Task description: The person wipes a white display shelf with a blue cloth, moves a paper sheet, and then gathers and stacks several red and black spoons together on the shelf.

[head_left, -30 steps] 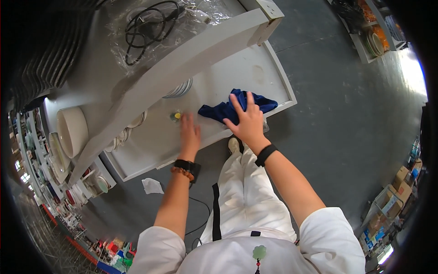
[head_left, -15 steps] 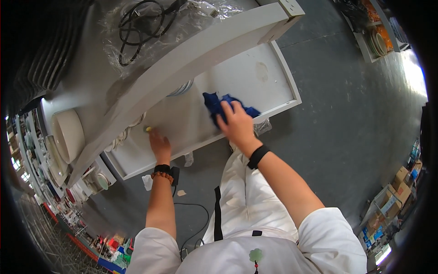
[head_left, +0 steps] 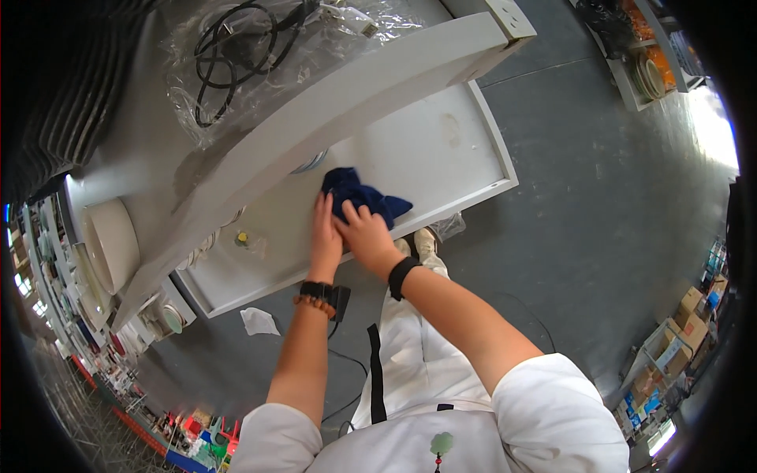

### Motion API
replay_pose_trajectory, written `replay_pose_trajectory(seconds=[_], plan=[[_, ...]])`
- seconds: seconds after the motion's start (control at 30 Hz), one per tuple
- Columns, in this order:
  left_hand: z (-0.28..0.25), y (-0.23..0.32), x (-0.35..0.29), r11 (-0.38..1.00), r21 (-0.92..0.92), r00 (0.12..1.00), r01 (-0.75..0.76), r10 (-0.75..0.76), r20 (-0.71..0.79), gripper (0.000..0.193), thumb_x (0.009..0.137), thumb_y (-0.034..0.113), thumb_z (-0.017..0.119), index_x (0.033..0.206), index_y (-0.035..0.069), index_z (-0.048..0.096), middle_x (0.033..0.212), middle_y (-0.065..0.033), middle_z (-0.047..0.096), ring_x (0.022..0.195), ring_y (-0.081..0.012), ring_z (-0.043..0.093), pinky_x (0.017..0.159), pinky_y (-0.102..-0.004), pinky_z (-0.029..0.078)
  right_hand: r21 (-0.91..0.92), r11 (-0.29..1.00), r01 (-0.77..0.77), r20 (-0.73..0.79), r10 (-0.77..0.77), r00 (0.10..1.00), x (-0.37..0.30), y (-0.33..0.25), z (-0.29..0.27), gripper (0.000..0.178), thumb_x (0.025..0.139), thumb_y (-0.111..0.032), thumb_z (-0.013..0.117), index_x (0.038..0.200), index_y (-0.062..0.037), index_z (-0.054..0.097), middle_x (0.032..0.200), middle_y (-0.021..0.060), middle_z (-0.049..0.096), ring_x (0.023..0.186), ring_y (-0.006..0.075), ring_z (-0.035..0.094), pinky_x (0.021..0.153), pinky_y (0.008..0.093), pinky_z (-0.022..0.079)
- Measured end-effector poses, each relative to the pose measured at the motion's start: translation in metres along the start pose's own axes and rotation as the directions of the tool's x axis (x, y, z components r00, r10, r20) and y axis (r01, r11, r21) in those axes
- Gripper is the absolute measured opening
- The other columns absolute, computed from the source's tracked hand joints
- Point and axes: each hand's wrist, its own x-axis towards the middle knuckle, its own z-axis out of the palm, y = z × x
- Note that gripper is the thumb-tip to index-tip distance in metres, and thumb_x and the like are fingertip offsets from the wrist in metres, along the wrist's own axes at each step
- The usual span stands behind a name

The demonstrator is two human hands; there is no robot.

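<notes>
A bunched navy cloth [head_left: 364, 197] lies beneath the fingers of both hands, left hand [head_left: 326, 236] and right hand [head_left: 369, 238] together at its near edge; whether they grip or merely press it, I cannot tell. It rests on a rimmed white lower shelf [head_left: 426, 150]. Left of the left hand sits a small yellow-green item [head_left: 242, 236] with clear plastic. Beyond both hands the upper shelf [head_left: 355, 98] overhangs, partly hiding stacked dishes [head_left: 310, 163]. Farther beyond, a looped black cable [head_left: 246, 54] lies in or on a clear plastic bag [head_left: 183, 94]. Well left stands a deep cream bowl [head_left: 110, 244], contents unseen.
</notes>
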Motion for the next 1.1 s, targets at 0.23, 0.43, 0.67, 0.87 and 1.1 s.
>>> replay_pose_trajectory(seconds=[0.23,0.43,0.67,0.87,1.1], plan=[[0.063,0.065,0.08,0.953,-0.117,0.942,-0.28,0.296,0.155,0.05,0.091,-0.003,0.041,0.14,0.004,0.04,0.149,-0.0211,0.031,0.137,-0.0387,0.029,0.112,-0.0429,0.026,0.149,0.955,-0.255,-0.199,0.282,0.939,0.002,0.101,-0.042,0.045,0.074,-0.023,0.067,0.118,-0.0208,0.059,0.113,0.0102,0.05,0.082,0.0274,0.056,0.06,0.0375,0.048],[0.083,0.102,0.075,0.955,-0.147,0.915,-0.257,0.289,0.282,0.052,0.09,-0.003,0.042,0.141,0.004,0.036,0.149,-0.0206,0.03,0.137,-0.0392,0.028,0.112,-0.0436,0.027,0.063,0.904,-0.422,-0.181,0.427,0.886,-0.025,0.122,-0.054,0.054,0.074,-0.025,0.069,0.126,-0.0265,0.055,0.122,0.0108,0.05,0.09,0.0288,0.052,0.07,0.0419,0.041],[0.042,0.046,0.015,0.992,-0.022,0.984,-0.125,0.126,0.127,0.048,0.088,0.001,0.052,0.136,0.0,0.042,0.146,-0.0216,0.035,0.133,-0.0387,0.037,0.109,-0.0411,0.033,0.12,0.937,-0.328,-0.017,0.333,0.943,-0.02,0.034,-0.024,0.055,0.076,-0.016,0.061,0.129,-0.0132,0.049,0.11,0.0124,0.05,0.086,0.0291,0.051,0.072,0.0416,0.04],[-0.036,-0.012,-0.047,0.961,0.274,0.997,-0.035,0.014,0.077,0.055,0.081,-0.008,0.053,0.134,0.002,0.045,0.138,-0.0193,0.043,0.123,-0.039,0.044,0.104,-0.0416,0.037,0.264,0.964,-0.04,0.075,0.021,0.997,-0.021,-0.022,-0.013,0.058,0.076,-0.015,0.064,0.131,-0.0078,0.046,0.106,0.0074,0.054,0.093,0.0258,0.053,0.078,0.0389,0.039],[-0.01,0.024,-0.034,0.941,0.318,0.985,-0.114,0.066,0.157,0.058,0.079,-0.01,0.051,0.135,0.008,0.048,0.135,-0.0177,0.044,0.119,-0.0384,0.045,0.102,-0.0418,0.038,0.296,0.953,-0.058,-0.025,0.068,0.997,-0.043,0.056,-0.037,0.029,0.074,-0.009,0.06,0.102,-0.0097,0.055,0.094,0.0054,0.052,0.087,0.0233,0.053,0.075,0.0363,0.038]])
